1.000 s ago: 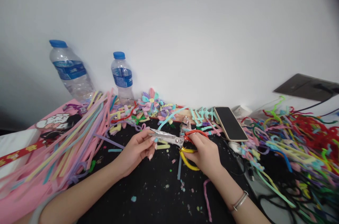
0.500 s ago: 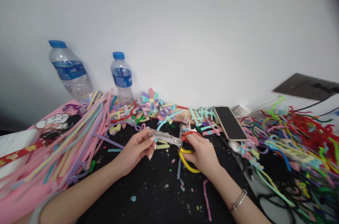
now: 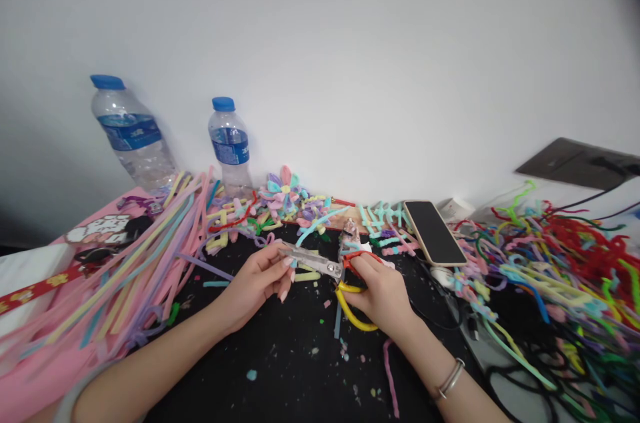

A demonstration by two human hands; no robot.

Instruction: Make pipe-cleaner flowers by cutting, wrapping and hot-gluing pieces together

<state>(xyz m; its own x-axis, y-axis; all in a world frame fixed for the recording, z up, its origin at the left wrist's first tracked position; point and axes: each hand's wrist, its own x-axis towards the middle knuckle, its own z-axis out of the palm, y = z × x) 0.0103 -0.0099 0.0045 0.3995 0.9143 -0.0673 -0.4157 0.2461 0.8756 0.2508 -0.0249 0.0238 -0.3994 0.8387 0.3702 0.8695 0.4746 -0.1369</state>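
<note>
My left hand (image 3: 265, 276), at the centre, has thumb and fingers pinched on a light blue pipe cleaner (image 3: 320, 224). Its long end slants up to the right behind the blades, and a short bit shows at my fingertips. My right hand (image 3: 383, 293) grips scissors (image 3: 313, 259) by their red and yellow handles. The blades point left, across the pipe cleaner and right beside my left fingertips. Whether they are cutting through it is too small to tell. Pale yellow pieces (image 3: 306, 276) lie just under the blades, on the black surface (image 3: 280, 349).
Long pastel pipe cleaners (image 3: 145, 263) spread over a pink surface on the left. Two bottles (image 3: 230, 146) stand by the wall. A pipe-cleaner flower (image 3: 285, 188) lies at the back. Right are a phone (image 3: 435, 233), a tangled multicoloured heap (image 3: 565, 289) and black cables (image 3: 525, 376).
My right hand and the scissor handles have shifted very slightly, with the yellow handle a little lower and further left. My left hand stays almost in place, still pinching the pipe cleaner.
</note>
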